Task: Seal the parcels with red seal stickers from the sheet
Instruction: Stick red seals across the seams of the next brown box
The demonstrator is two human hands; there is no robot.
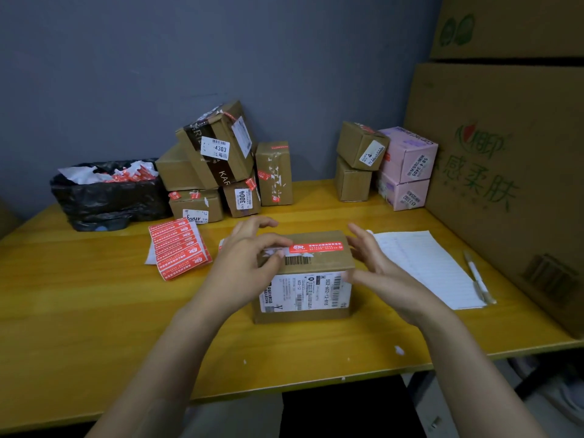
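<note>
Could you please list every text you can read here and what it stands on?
"4303": tilted top parcel.
"3004": parcel below it.
"502-602-12-815": shipping label on front parcel.
"感柔肤": large carton.
Red seal sticker print and other labels: too blurred.

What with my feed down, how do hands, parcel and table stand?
Left hand presses on the red sticker; right hand open beside the parcel. Sticker lies across its top. Sticker sheets and paper lie apart, either side.

A brown parcel (pixel 319 263) sits upright on the worktop (pixel 94 295), a red seal sticker (pixel 316 247) flat across its top. The sticker sheet (pixel 180 248) lies near, to its left.
</note>
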